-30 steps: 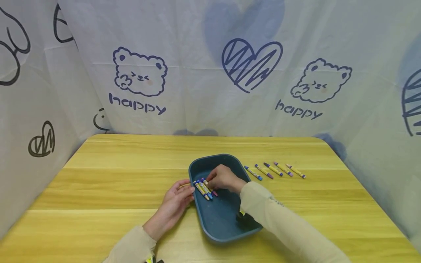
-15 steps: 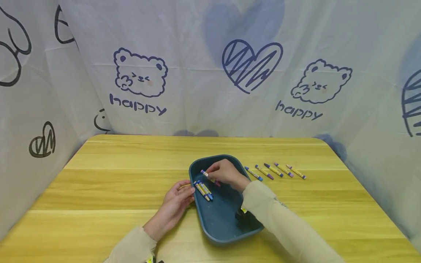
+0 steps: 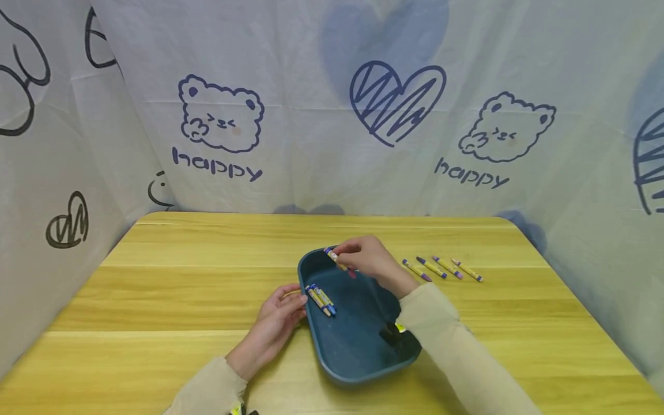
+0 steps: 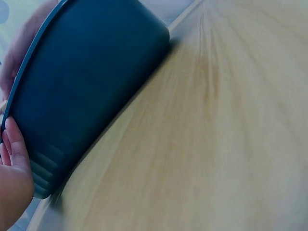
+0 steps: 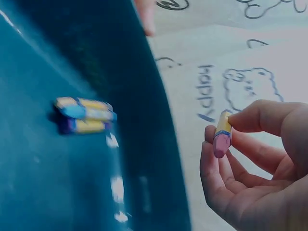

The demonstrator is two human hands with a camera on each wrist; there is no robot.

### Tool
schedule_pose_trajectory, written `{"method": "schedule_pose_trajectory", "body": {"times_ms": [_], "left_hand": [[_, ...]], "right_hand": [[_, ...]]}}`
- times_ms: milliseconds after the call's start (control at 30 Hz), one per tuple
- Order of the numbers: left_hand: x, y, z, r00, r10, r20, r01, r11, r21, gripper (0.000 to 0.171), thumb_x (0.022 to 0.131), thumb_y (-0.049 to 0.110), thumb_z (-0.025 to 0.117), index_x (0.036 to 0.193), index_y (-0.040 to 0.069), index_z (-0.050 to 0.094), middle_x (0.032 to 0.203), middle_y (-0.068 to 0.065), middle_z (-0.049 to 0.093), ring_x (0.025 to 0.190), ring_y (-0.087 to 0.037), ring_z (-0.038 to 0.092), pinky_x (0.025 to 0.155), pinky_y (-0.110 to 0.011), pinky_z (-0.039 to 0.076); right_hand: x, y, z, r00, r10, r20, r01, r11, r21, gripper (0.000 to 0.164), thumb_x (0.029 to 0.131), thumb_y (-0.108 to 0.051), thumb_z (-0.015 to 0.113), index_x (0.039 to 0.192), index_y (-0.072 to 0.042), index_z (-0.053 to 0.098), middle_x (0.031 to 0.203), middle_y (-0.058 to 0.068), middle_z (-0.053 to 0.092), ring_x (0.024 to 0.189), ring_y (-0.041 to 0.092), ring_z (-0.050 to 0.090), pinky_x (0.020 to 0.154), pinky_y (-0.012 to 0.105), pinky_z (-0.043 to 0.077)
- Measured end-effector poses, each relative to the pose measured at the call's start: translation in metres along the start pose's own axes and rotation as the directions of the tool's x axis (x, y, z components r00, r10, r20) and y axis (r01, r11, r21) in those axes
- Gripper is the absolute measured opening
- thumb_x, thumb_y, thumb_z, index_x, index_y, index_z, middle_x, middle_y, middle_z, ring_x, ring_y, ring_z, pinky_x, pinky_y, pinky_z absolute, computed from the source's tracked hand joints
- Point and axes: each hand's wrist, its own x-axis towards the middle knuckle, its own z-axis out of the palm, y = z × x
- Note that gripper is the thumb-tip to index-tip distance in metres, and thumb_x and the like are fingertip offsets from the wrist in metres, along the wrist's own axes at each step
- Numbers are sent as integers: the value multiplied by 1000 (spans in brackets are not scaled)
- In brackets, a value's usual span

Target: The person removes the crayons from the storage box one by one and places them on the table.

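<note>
My right hand [image 3: 365,257] pinches one crayon [image 5: 223,137] over one tray [image 3: 353,346] holding three crayons [image 5: 91,113]; four more [image 3: 432,268] lie right. My left hand [image 3: 277,317], fingers apart, touches it.

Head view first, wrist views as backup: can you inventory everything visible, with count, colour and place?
Tabletop: one, yellow wood grain, beneath everything.
Bin: one, dark blue-green, on the tabletop.
Crayons in the bin: at least two, yellow wrappers, by its left wall; overlap hides the exact count.
Loose crayons: four visible, yellow wrappers with purplish or pale ends, right of the bin.
Raised crayon: one, yellow wrapper, pink tip, above the bin's far end.
Cloth: pieces uncountable, whitish with drawings, behind and beside the tabletop.
Sleeves: two, beige, one per arm.
Left hand: one, bare, touching the bin's left side.
Right hand: one, bare, fingers pinching the raised crayon.
</note>
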Motion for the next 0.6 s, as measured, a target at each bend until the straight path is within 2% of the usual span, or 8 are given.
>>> {"method": "schedule_pose_trajectory", "body": {"times_ms": [133,267,467,600], "left_hand": [[1,0,0,1000,-2,-4,2,1000,2,28,91,-12,50,118,-5,45,92,-6,60,76,-11,57,70,-21,50],[1,0,0,1000,-4,-1,4,1000,1,30,91,-12,51,119,-6,44,90,-5,60,76,-10,57,70,-20,50],[2,1,0,1000,-6,-8,6,1000,-5,29,91,-12,50,119,-6,45,88,-4,61,75,-10,57,69,-20,50],[1,1,0,1000,-10,-12,10,1000,-9,29,91,-13,50,118,-6,46,87,-3,60,74,-10,57,69,-20,50]], "right_hand": [[-8,-4,-14,997,-27,-76,26,999,-21,23,91,-14,66,110,-3,70,99,9,69,73,21,60,65,34,51],[-19,-9,-27,988,-53,-146,49,998,-27,23,91,-13,67,112,-2,69,101,11,69,75,25,61,67,37,53],[-34,-7,-37,976,-103,-194,95,994,-49,22,90,-10,66,110,-1,69,101,11,69,87,22,64,69,31,54],[-42,0,-41,968,-94,-234,82,995,-63,22,90,-11,67,110,-3,70,101,10,70,89,23,64,71,34,54]]}}
